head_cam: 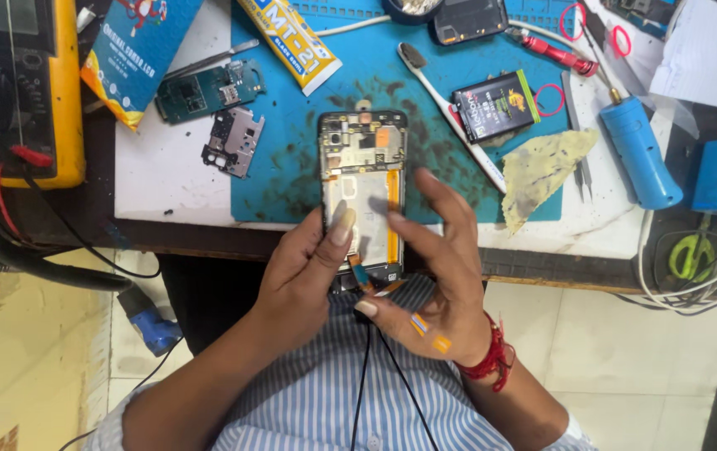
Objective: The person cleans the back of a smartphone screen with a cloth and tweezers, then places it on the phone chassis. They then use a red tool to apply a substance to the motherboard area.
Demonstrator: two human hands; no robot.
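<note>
Blue work mat (291, 179) on a white bench, bearing an opened phone frame (363, 188) that overhangs the near edge. Left hand (304, 271) grips the frame's lower left side, thumb pressed on its face; right hand (438, 280), fingers spread, touches its right edge. Small flex cable (362, 276) protrudes at the frame's lower end, between the hands.

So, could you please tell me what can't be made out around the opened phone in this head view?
- Lower end of the opened phone: covered by the left hand and right hand.
- Small flex strip at the phone's bottom: too small to tell what it joins.
- Yellow meter: cut off by the left and top edges.
- Black cables over the striped shirt: run out at the bottom edge.
</note>
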